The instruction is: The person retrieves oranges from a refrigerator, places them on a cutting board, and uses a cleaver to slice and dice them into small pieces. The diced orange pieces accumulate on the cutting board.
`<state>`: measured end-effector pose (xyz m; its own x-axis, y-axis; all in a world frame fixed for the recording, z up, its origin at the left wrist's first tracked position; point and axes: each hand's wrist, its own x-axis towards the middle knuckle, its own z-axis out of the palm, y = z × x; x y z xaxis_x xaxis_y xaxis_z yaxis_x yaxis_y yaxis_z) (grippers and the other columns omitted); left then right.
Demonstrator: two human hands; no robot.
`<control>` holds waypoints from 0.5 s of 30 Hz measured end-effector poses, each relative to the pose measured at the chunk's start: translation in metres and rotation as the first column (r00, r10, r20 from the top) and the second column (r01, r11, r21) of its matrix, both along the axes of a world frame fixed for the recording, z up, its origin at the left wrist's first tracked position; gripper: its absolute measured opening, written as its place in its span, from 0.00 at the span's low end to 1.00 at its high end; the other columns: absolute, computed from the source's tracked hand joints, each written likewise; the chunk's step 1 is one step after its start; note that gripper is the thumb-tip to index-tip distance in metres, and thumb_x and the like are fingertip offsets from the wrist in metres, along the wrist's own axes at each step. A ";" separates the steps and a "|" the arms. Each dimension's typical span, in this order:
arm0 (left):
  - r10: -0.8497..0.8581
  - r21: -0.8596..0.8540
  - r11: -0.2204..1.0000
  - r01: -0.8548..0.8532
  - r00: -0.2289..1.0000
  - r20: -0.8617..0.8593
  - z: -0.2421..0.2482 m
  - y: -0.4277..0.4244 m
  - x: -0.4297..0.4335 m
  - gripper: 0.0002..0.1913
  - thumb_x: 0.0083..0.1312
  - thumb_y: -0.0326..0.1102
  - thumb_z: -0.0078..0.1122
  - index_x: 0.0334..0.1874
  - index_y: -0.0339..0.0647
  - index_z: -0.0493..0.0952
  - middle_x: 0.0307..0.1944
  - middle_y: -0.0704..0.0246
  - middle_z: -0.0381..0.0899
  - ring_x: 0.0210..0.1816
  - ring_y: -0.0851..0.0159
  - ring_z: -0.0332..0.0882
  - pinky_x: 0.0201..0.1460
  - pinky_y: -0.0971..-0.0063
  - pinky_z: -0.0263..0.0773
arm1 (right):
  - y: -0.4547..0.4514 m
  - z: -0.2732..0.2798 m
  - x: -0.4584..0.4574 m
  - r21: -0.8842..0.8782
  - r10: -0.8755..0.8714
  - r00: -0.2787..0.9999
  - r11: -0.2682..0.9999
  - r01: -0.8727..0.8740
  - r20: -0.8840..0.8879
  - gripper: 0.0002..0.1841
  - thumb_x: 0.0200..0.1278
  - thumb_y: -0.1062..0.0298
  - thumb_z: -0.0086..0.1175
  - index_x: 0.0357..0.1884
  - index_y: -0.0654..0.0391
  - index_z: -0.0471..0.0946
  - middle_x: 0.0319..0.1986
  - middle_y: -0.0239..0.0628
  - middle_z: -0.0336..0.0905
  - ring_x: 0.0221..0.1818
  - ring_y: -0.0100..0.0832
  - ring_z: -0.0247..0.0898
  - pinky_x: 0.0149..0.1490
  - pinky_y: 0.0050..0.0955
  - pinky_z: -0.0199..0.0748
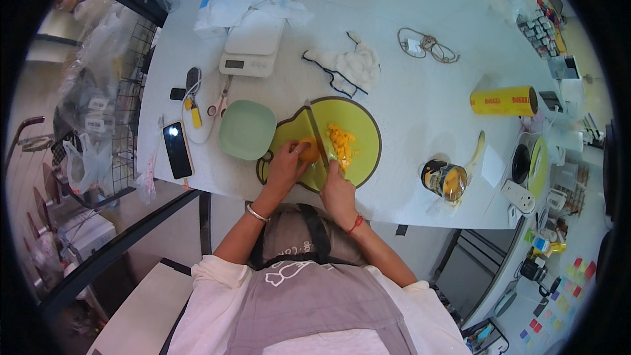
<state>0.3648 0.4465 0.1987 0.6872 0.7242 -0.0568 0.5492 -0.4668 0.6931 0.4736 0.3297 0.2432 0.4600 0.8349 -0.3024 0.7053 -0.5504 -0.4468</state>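
On a green pear-shaped cutting board (365,148) with a dark rim, my left hand (286,166) holds a rounded orange piece of fruit (309,150). My right hand (338,186) grips a kitchen knife (316,130), its blade pointing away from me, just right of the piece. To the right of the blade lies a pile of diced yellow-orange fruit (341,144). A pale green square bowl (247,129) stands at the board's left edge. The knife's handle is mostly hidden in my fist.
Left are a smartphone (178,150), scissors (217,108) and keys (195,114). Behind stand a kitchen scale (251,52) and a crumpled white cloth (359,66). Rightward are a coiled cable (436,49), a yellow film roll (500,101), an opened can (441,180) of orange fruit and a power strip (517,197).
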 end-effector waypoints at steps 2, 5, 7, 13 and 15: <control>-0.003 -0.024 1.000 0.002 1.000 -0.021 0.001 -0.001 0.000 0.23 0.52 0.28 0.66 0.52 0.49 0.75 0.47 0.62 0.73 0.48 0.54 0.74 0.48 0.64 0.73 | 0.002 -0.014 -0.004 -0.044 0.033 0.998 0.999 -0.031 0.049 0.24 0.54 0.74 0.52 0.55 0.62 0.61 0.34 0.51 0.77 0.29 0.53 0.78 0.32 0.48 0.75; -0.010 0.000 1.000 0.010 1.000 0.003 -0.002 -0.001 0.000 0.24 0.51 0.29 0.66 0.53 0.49 0.75 0.48 0.62 0.72 0.49 0.54 0.74 0.49 0.63 0.73 | 0.009 -0.017 -0.002 -0.076 0.045 0.997 0.996 -0.040 0.061 0.25 0.53 0.75 0.53 0.54 0.61 0.61 0.34 0.51 0.77 0.30 0.53 0.78 0.33 0.48 0.75; -0.006 0.010 1.000 0.006 1.000 0.015 -0.001 -0.002 0.000 0.24 0.51 0.29 0.66 0.53 0.48 0.75 0.48 0.62 0.72 0.49 0.53 0.73 0.51 0.63 0.72 | 0.011 -0.012 0.005 -0.094 0.022 1.000 0.995 -0.022 0.007 0.25 0.52 0.75 0.53 0.54 0.61 0.61 0.34 0.53 0.78 0.30 0.54 0.78 0.33 0.49 0.75; -0.019 0.044 0.999 0.017 0.999 0.041 -0.006 -0.001 0.002 0.25 0.49 0.28 0.68 0.53 0.45 0.75 0.51 0.59 0.73 0.54 0.52 0.71 0.57 0.62 0.69 | 0.005 0.004 0.010 -0.083 -0.069 0.992 0.995 0.060 -0.106 0.26 0.50 0.76 0.53 0.54 0.62 0.61 0.33 0.55 0.79 0.29 0.57 0.77 0.33 0.52 0.74; -0.020 0.021 1.000 0.019 0.999 0.032 -0.006 -0.001 0.003 0.24 0.50 0.28 0.68 0.52 0.44 0.75 0.52 0.59 0.73 0.55 0.52 0.71 0.58 0.62 0.68 | 0.004 0.005 0.006 -0.043 -0.045 0.994 0.998 0.041 -0.100 0.27 0.49 0.76 0.53 0.54 0.62 0.61 0.33 0.55 0.79 0.29 0.57 0.77 0.34 0.53 0.74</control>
